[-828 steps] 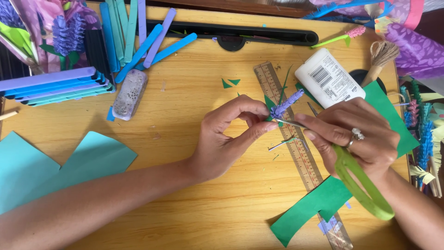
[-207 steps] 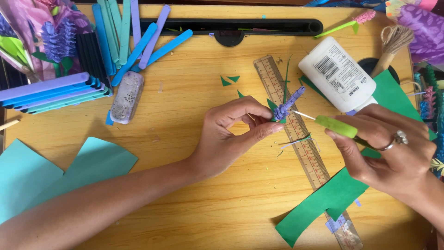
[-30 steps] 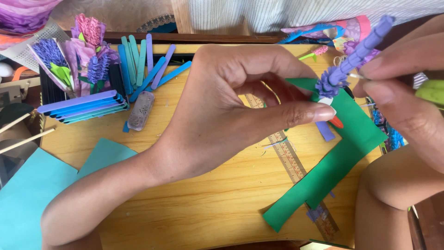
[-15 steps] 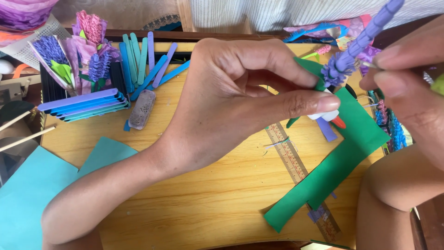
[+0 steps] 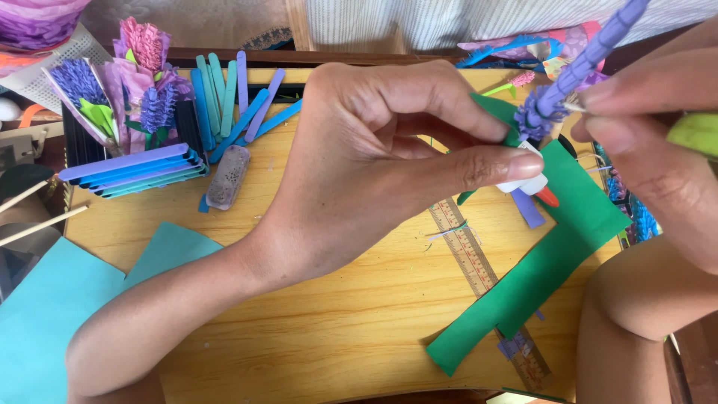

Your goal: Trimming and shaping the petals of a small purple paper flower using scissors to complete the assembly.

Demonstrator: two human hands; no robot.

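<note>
The left hand [image 5: 374, 157] is raised over the yellow wooden table [image 5: 314, 337], thumb and forefinger pinched together on the lower end of the purple rolled-paper flower spike [image 5: 576, 75], which slants up toward the top right corner of the view. The right hand [image 5: 658, 150] comes in from the right edge, its fingertips closed on the same spike just beside the fringed base, with a lime-green handled tool [image 5: 695, 133] tucked in the palm; how much of that tool is gripped cannot be told. Below the hands a long dark green paper strip [image 5: 523, 292] lies diagonally across a clear plastic ruler [image 5: 479, 258], its lower end close to the table's front edge. A stack of blue and purple paper strips [image 5: 134, 172] and a grey speckled eraser block [image 5: 228, 176] sit well apart at upper left, near loose teal and violet craft sticks [image 5: 232, 97]. Turquoise paper sheets [image 5: 52, 314] overhang the left edge. The bare wood in the middle front lies open beneath the left forearm
</note>
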